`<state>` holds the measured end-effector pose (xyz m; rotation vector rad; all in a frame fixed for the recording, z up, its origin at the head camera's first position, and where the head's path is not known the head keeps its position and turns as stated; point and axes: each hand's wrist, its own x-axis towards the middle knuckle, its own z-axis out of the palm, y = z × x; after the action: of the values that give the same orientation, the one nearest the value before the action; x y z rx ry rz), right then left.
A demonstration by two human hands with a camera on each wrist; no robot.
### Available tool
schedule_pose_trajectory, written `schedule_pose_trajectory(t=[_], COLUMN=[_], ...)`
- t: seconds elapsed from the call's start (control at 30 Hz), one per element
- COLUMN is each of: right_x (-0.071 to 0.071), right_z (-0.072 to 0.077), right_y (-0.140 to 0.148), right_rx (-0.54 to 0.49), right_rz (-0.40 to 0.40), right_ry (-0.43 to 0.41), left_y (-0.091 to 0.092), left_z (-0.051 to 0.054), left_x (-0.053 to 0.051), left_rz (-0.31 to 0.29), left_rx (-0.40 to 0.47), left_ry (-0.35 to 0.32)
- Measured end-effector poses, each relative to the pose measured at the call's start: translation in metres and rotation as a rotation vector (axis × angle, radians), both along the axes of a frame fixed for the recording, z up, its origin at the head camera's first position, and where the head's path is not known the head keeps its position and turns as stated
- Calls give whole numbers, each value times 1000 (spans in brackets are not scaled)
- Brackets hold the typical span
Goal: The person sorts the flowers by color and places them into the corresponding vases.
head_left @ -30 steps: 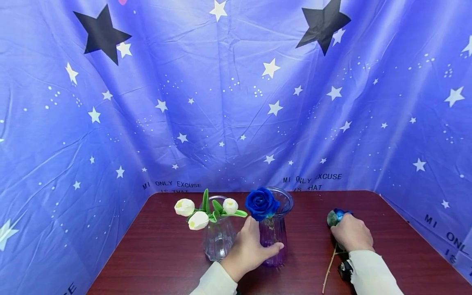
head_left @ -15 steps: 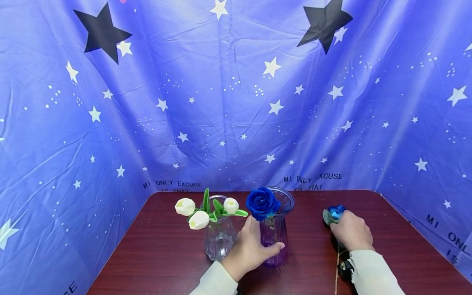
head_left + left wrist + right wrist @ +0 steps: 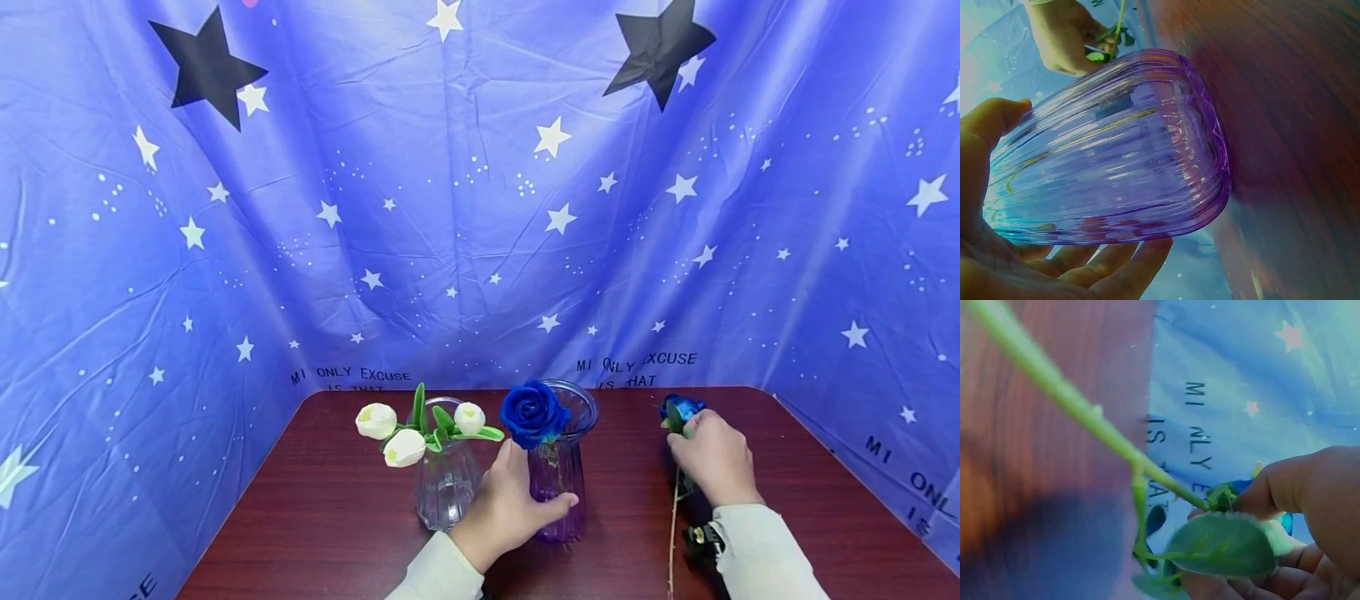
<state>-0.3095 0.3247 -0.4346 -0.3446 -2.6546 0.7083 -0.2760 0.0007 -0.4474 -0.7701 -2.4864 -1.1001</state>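
Observation:
My left hand [image 3: 504, 510] is wrapped around a ribbed purple glass vase [image 3: 572, 479], thumb on one side and fingers on the other, as the left wrist view also shows. One blue rose [image 3: 534, 414] stands in this vase, leaning left over the rim, its stem [image 3: 1085, 142] visible through the glass. Over the right of the table, my right hand [image 3: 716, 460] pinches a second blue rose [image 3: 684, 408] just under its bloom. In the right wrist view its green stem [image 3: 1063, 390] runs away from the fingertips, with leaves [image 3: 1222, 545] hanging beside them. Fingers partly hide that bloom.
Left of the purple vase stands a clear glass vase [image 3: 444, 492] holding white tulips [image 3: 405, 448] with green leaves. A black device [image 3: 703, 540] sits at my right wrist. The dark red wooden table [image 3: 315, 508] ends at a blue star-printed cloth [image 3: 450, 208].
The right hand has raised and turned the second rose, so its bloom sits higher and its stem swings beneath. My left hand and both vases have stayed in place.

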Motion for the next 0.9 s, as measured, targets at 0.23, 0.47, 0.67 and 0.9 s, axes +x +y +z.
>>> schedule_pose_trajectory(t=[0.23, 0.47, 0.67, 0.9], right_x=[2, 4, 6, 10], right_z=[9, 17, 25, 36], right_y=[-8, -11, -15, -24], right_rx=[-16, -21, -14, -15], right_rz=[-6, -4, 28, 50], right_ry=[66, 132, 219, 328], left_y=[1, 0, 0, 0], left_z=[0, -1, -1, -1], left_x=[-1, -1, -1, -1], left_rz=[8, 9, 5, 8], left_rx=[-5, -16, -12, -15], left_ry=[23, 6, 2, -1])
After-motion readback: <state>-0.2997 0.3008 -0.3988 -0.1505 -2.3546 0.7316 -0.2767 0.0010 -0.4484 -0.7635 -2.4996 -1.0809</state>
